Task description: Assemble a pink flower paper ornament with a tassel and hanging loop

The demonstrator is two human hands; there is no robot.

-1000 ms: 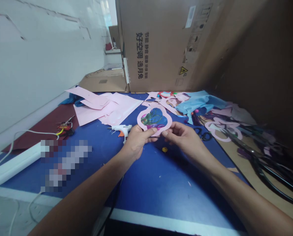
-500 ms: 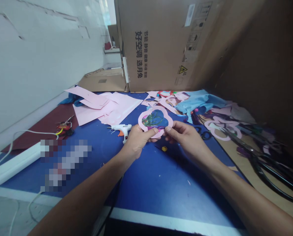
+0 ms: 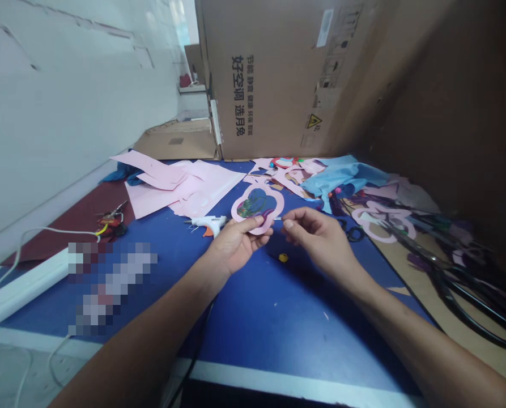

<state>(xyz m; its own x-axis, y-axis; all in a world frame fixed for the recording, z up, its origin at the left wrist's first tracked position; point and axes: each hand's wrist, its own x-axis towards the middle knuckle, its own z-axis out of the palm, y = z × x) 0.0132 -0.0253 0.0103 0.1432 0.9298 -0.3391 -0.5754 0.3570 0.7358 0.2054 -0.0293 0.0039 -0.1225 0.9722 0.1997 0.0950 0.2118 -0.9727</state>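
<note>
My left hand [image 3: 236, 245] pinches the lower rim of a pink flower-shaped paper frame [image 3: 256, 206] with a shiny multicoloured centre, holding it tilted above the blue table [image 3: 273, 317]. My right hand [image 3: 316, 238] is just right of the frame, thumb and forefinger pinched on a thin strand or wire that sticks out from the frame's edge. A small yellow bead [image 3: 283, 258] lies on the table below the hands.
A white glue gun [image 3: 208, 223] lies left of my left hand. Pink paper sheets [image 3: 180, 184] lie at the back left, paper cut-outs and blue cloth [image 3: 341, 177] at the back right. A white power strip [image 3: 27, 283] sits at the left. Large cardboard boxes [image 3: 286, 79] stand behind.
The frame has moved left and tilted flatter in my left hand. My right hand has let go of the frame's rim and now pinches a thin strand at its edge.
</note>
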